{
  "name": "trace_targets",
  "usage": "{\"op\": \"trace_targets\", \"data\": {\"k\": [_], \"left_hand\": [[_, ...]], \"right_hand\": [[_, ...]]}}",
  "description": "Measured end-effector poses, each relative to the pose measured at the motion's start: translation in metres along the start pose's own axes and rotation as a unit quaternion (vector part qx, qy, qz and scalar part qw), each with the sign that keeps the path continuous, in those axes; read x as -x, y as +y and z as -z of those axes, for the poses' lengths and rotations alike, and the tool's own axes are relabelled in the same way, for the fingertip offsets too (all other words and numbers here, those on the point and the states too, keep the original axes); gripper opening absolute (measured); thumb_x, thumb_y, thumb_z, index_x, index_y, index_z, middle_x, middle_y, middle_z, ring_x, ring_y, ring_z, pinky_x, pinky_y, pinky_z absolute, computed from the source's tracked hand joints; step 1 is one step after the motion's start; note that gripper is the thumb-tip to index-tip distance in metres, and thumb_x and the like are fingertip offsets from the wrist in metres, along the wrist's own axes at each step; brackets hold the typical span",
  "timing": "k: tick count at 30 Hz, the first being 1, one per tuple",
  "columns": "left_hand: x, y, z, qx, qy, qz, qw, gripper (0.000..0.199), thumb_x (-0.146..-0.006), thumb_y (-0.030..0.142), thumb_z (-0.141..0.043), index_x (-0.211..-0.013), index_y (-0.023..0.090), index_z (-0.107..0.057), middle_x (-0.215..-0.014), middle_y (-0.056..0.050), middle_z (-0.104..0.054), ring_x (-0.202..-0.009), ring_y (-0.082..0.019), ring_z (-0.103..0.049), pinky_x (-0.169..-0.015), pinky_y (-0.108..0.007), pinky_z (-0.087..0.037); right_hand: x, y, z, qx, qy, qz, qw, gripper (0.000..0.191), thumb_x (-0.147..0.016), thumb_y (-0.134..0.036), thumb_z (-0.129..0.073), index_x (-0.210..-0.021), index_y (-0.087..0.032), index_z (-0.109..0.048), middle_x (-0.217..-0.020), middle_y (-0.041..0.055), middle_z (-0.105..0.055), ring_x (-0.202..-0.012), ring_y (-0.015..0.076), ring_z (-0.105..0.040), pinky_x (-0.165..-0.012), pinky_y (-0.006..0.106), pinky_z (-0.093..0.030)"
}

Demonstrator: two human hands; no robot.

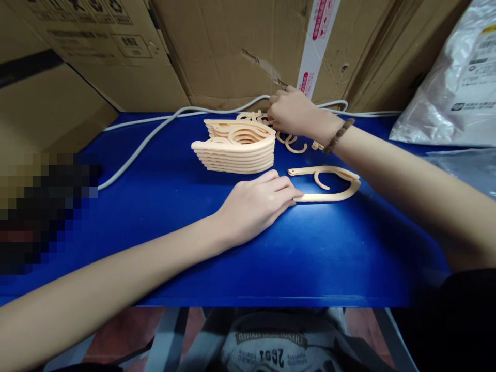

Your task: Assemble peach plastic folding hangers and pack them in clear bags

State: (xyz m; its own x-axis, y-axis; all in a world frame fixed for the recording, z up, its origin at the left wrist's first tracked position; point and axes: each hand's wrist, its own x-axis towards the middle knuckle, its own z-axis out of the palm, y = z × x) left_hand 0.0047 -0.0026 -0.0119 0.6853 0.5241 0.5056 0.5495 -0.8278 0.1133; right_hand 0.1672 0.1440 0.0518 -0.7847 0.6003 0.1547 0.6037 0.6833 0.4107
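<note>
My left hand [258, 206] is closed on the near arm end of a beige plastic folding hanger [335, 197]. The hanger lies folded on the blue table, its hook curling between its two arms. Further back, my right hand [294, 111] reaches over a loose pile of beige hanger hooks [251, 117], its fingers curled down; what its fingertips hold, if anything, is hidden. Other loose hooks [298, 149] lie just under that hand. To the left of the single hanger stands a neat stack of several folded hangers [236, 155].
A white cable [145, 142] runs along the back of the blue table [248, 274]. Large cardboard boxes [232, 46] wall off the back and left. At the right are a plastic-wrapped package [445, 88] and a clear plastic bag [468, 168]. A blurred-out dark object [39, 217] sits at left.
</note>
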Motion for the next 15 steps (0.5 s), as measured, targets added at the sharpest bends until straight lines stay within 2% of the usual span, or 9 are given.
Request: {"op": "trace_targets", "data": {"k": [4,8,11,15], "left_hand": [[0.000,-0.001,0.000,0.001,-0.002,0.001,1.000,0.021,-0.106,0.024,-0.056,-0.116,0.020,-0.075,-0.106,0.001,-0.077,-0.093,-0.017,-0.064,-0.069,-0.027,-0.049],[0.001,0.000,-0.001,0.010,-0.003,0.003,1.000,0.021,-0.106,0.024,-0.057,-0.116,0.021,-0.075,-0.106,0.001,-0.076,-0.094,-0.017,-0.065,-0.069,-0.027,-0.050],[0.001,0.001,-0.001,0.008,-0.012,0.005,1.000,0.021,-0.106,0.024,-0.057,-0.117,0.022,-0.074,-0.108,0.002,-0.076,-0.095,-0.017,-0.065,-0.069,-0.027,-0.051],[0.001,0.002,0.001,0.009,-0.018,0.008,1.000,0.021,-0.105,0.024,-0.057,-0.117,0.021,-0.075,-0.108,0.002,-0.076,-0.095,-0.017,-0.065,-0.068,-0.027,-0.051]], "right_hand": [[0.006,-0.001,0.005,0.019,0.016,0.012,1.000,0.044,-0.103,-0.018,-0.031,-0.109,0.005,-0.068,-0.123,0.0177,-0.074,-0.119,0.0212,-0.065,-0.103,0.037,-0.044],[0.008,0.014,0.012,0.032,0.008,0.008,0.999,0.049,-0.103,-0.021,-0.029,-0.111,0.010,-0.066,-0.124,0.0253,-0.071,-0.124,0.0297,-0.061,-0.101,0.043,-0.042],[0.014,0.030,0.019,0.045,0.003,-0.039,0.998,0.047,-0.101,-0.022,-0.034,-0.115,0.006,-0.069,-0.122,0.0282,-0.071,-0.123,0.0336,-0.061,-0.100,0.047,-0.043],[0.028,0.038,0.018,0.013,-0.020,-0.108,0.994,0.045,-0.099,-0.026,-0.038,-0.119,-0.004,-0.072,-0.123,0.0246,-0.071,-0.115,0.0324,-0.064,-0.095,0.047,-0.045]]}}
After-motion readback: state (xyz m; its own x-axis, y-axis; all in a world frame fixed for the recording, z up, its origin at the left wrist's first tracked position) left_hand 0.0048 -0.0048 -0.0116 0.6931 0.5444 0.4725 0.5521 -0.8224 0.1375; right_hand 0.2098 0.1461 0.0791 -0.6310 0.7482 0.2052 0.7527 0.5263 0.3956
